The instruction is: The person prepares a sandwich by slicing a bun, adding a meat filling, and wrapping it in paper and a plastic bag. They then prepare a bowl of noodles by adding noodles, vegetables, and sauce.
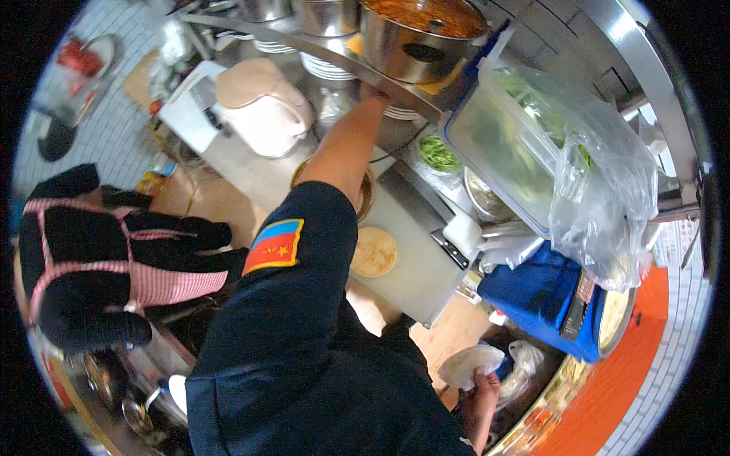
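My left arm stretches across the work table to the metal shelf. My left hand is at the shelf edge, below a large steel pot of red-orange food and near stacked white plates; its fingers are hidden. At the lower right, my right hand grips a thin whitish bag. A round browned flatbread lies on the pale cutting board. Near the board's right edge is a black-handled knife. My forearm partly covers a round brown-rimmed container.
A lidded pale bucket stands at the upper left. Right of the board are a clear plastic bin of greens, a bowl of chopped greens and a blue cloth-like cover. A person in a pink-checked apron is at left.
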Demonstrator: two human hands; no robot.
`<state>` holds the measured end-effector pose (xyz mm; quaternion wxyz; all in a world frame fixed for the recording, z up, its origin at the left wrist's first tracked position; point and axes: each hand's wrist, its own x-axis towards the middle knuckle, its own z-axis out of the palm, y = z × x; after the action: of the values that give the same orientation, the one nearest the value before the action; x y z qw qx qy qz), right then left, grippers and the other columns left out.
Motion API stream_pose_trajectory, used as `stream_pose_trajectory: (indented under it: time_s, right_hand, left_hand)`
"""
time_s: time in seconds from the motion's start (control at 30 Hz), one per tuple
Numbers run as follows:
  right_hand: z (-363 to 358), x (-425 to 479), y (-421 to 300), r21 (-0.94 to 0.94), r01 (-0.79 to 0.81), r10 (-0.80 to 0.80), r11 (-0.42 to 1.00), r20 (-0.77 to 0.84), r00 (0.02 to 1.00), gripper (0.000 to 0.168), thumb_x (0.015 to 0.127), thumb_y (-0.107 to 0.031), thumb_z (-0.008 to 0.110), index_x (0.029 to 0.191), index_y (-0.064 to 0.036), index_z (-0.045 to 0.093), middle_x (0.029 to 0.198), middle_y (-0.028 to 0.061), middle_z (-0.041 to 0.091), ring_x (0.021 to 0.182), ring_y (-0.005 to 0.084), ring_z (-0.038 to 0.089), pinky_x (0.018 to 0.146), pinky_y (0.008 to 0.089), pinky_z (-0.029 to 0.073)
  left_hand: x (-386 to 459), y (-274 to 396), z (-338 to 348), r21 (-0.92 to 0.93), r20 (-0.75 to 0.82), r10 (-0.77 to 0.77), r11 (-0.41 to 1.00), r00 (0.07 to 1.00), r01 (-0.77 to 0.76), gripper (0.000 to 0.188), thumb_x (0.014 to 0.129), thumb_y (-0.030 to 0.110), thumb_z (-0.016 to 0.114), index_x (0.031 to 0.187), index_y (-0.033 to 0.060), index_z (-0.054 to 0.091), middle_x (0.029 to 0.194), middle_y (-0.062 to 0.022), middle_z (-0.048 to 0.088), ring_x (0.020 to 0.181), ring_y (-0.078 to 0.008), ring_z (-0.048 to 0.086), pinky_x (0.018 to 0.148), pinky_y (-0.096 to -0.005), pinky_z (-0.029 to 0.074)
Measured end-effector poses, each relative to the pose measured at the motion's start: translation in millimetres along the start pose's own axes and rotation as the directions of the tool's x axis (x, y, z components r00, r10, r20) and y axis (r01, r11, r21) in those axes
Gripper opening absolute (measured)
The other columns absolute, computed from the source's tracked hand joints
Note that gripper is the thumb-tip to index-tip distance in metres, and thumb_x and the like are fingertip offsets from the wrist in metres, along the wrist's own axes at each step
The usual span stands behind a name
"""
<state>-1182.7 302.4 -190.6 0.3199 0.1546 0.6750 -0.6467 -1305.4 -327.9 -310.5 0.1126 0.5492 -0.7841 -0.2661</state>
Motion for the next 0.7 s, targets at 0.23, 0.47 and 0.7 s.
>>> stream_pose_trajectory:
  time_s: [0.23, 0.47, 0.7]
  right_hand:
    - [34.6, -28.2, 12.6, -0.105, 0.000, -0.009, 0.994, -0.083, 0.997, 0.016, 0.084, -0.012, 0.057, 0.097, -0.002, 0.058, 0.083, 0.0021, 0.060, 0.068, 0.0102, 0.054, 0.060, 0.0242, 0.044]
    - [41.4, 4.6, 0.7, -0.299, 0.040, -0.033, 0.954, 0.027, 0.999, 0.009, 0.082, -0.014, 0.056, 0.086, -0.007, 0.059, 0.067, -0.0030, 0.054, 0.055, 0.0057, 0.047, 0.047, 0.0213, 0.037]
    - [33.8, 32.0, -42.3, -0.276, 0.156, -0.032, 0.948, 0.407, 0.913, 0.012, 0.083, -0.014, 0.058, 0.091, -0.006, 0.061, 0.075, -0.0033, 0.059, 0.059, 0.0042, 0.048, 0.050, 0.0196, 0.036]
  left_hand:
    - [14.9, 22.2, 16.1, -0.065, -0.001, -0.068, 0.996, 0.998, 0.067, 0.029, 0.074, 0.021, 0.055, 0.095, 0.0008, 0.058, 0.090, -0.0146, 0.062, 0.079, -0.0295, 0.061, 0.070, -0.0377, 0.050]
    - [-33.4, 23.8, -3.4, -0.270, -0.101, -0.061, 0.962, 0.993, 0.031, 0.031, 0.072, 0.014, 0.057, 0.097, -0.0040, 0.053, 0.081, -0.0153, 0.062, 0.069, -0.0315, 0.062, 0.065, -0.0392, 0.051]
    - [-264.4, 20.1, -44.9, -0.492, 0.177, 0.153, 0.869, 0.972, -0.047, 0.029, 0.068, 0.001, 0.053, 0.095, -0.0085, 0.047, 0.074, -0.0229, 0.060, 0.060, -0.0336, 0.063, 0.049, -0.0405, 0.051]
